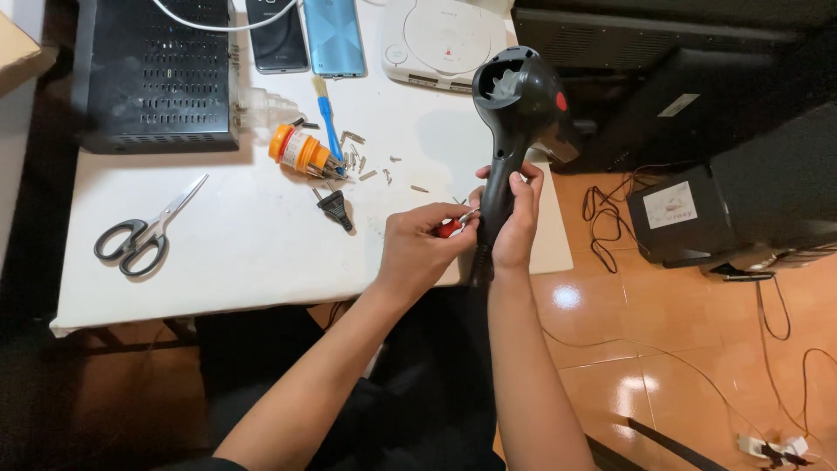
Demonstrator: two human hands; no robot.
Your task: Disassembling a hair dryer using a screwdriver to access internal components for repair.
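My right hand point(516, 222) grips the handle of a black hair dryer point(514, 105), held upright over the right edge of the white table point(244, 253); its open head with a red dot points up. My left hand point(423, 244) holds a small red-handled screwdriver point(455, 225) with its metal tip against the dryer's handle. Several loose screws point(370, 167) lie scattered on the table just beyond my hands.
Scissors point(144, 234) lie at the left. An orange bit holder point(301, 150), a blue brush point(328, 118) and a black plug point(336, 209) sit mid-table. A black box point(153, 74), two phones point(305, 35) and a white disc player point(445, 39) line the back. Cables point(602, 218) trail on the tiled floor.
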